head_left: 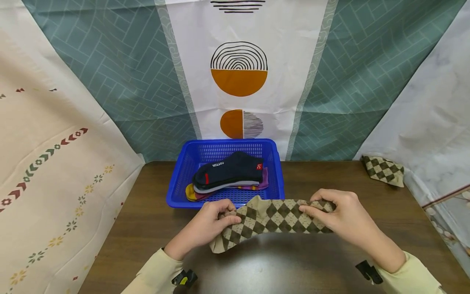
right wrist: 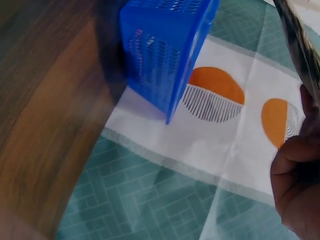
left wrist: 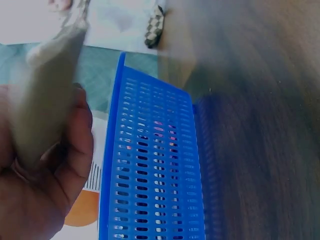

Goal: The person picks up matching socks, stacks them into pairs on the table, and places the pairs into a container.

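Note:
An argyle sock (head_left: pixel 282 216) in beige and dark brown is stretched sideways above the table, in front of the basket. My left hand (head_left: pixel 211 222) pinches its toe end between thumb and fingers. At the other end, my right hand (head_left: pixel 341 212) pinches the sock near its cuff. In the left wrist view the sock (left wrist: pixel 45 95) is blurred and seen nearly edge-on in the left hand (left wrist: pixel 45 170). Only part of the right hand (right wrist: pixel 300 175) shows in the right wrist view, with a strip of the sock above it.
Behind the sock stands a blue plastic basket (head_left: pixel 178 175) holding several folded socks, a dark navy pair (head_left: pixel 231 169) on top. A second argyle sock (head_left: pixel 383 170) lies at the table's back right corner. Patterned cloths (head_left: pixel 147 81) hang around the back and sides of the wooden table (head_left: pixel 139 245).

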A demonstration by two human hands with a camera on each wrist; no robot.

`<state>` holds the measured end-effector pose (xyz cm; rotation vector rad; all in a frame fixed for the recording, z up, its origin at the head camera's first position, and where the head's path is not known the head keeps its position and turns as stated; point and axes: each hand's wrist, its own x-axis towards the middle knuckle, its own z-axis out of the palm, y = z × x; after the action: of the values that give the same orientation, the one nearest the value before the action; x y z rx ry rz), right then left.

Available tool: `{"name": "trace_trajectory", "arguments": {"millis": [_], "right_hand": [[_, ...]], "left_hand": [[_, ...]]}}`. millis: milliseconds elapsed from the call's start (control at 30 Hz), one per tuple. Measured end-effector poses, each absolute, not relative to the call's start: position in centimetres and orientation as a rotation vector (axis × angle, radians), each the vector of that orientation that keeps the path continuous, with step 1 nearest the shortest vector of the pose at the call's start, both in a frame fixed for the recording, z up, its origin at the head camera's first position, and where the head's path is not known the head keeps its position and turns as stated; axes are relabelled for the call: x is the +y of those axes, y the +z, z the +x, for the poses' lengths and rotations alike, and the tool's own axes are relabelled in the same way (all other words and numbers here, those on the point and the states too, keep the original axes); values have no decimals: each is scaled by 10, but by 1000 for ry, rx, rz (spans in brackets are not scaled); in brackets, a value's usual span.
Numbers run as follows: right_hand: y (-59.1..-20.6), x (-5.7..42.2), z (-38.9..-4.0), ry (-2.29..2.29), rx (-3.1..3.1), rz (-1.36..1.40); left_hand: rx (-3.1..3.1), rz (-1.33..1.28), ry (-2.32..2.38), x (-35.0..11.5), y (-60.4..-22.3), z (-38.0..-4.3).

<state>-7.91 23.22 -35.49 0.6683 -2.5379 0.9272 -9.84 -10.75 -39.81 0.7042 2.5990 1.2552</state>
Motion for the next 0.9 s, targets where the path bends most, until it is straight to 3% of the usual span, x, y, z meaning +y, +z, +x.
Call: {"name": "trace_trajectory", "arguments": {"millis": [367,900], "right_hand": [[-387,249,-90,947,-3133,744],[-435,246,-97,937,-3253,715]], "left_hand": [[2557,679,1101,-113,-416,-95],[2650,492,949,-125,-464,-105]]}}
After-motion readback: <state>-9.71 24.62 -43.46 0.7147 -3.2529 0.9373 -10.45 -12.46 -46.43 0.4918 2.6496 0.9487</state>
